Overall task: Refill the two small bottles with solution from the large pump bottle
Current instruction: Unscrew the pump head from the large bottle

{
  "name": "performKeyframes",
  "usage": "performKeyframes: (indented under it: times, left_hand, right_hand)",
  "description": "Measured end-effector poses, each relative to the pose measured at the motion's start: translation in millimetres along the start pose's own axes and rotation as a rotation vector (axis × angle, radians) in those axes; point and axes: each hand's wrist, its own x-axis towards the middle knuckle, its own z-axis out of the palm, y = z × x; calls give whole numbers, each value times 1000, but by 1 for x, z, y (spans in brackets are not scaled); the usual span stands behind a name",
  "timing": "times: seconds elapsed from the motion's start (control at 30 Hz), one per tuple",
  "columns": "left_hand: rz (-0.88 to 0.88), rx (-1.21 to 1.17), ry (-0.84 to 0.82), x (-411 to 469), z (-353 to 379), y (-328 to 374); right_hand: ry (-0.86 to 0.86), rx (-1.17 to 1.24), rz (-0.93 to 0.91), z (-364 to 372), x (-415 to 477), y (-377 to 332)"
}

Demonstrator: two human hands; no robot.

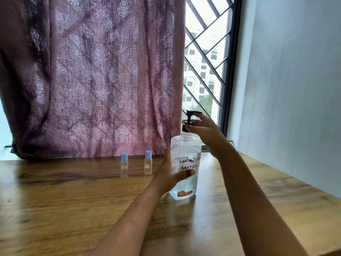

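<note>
A large clear pump bottle (185, 150) with a black pump head and a handwritten label stands on the wooden table (73, 200), partly filled with clear liquid. My left hand (169, 177) grips its body from the left, thumb across the front. My right hand (204, 132) is at the black pump collar, fingertips touching it. Two small clear bottles with blue caps stand farther back to the left, both capped: one (124, 166) on the left, the other (148, 163) carrying a small orange label.
A maroon patterned curtain (92, 80) hangs behind the table, just behind the small bottles. A window with a diagonal black grille (204, 61) is at the back right. A pale wall (295, 89) borders the table's right side.
</note>
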Motion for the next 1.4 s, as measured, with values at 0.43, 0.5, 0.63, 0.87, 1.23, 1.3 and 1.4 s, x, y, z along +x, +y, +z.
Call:
performKeyframes:
  times: [0.43,0.5,0.63,0.87,1.23,1.3,1.4]
  left_hand:
    - [-42,25,36,1,2,-1]
    - [-50,40,46,1,1,0]
    - [-62,53,62,0,1,0]
    - [-78,367,209,-4,1,7]
    - [-65,541,330,-15,12,17]
    - [-80,606,362,-20,13,26]
    - [-70,624,372,-17,9,41]
  right_hand:
    - [260,-285,-20,16,7,12]
    - [199,-166,-63,7,9,2]
    - [231,19,-144,-9,21,-14]
    - [317,112,-275,-29,31,-56]
    - [324,187,-401,-37,19,-109]
    - [313,195,-436,-38,14,-123]
    - [323,189,-512,-44,9,-142]
